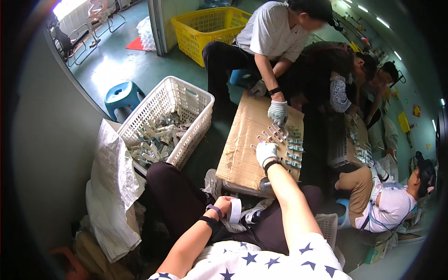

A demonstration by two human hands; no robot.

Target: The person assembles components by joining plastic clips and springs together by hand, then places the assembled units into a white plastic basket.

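Observation:
My left hand [223,204] is bare and closed on a white ring-shaped roll [234,211], which looks like tape or labels, above my lap. Over the cardboard sheet [245,126], my right hand [267,154] wears a pale glove. Its fingers look drawn together at the end of a pinkish clip, partly hidden by the glove. Beyond it, several pinkish clips [272,134] lie fanned out in a slanting row. Greenish clips [294,148] form a column along the board's right side. A co-worker's gloved hand [278,112] touches the far end of the pinkish row.
A white crate [205,100] of loose clips stands left of the board, with a white sack [112,186] beside it. Behind are a blue stool [123,95] and a yellow basket [186,25]. Co-workers sit opposite and to the right around another board [357,133].

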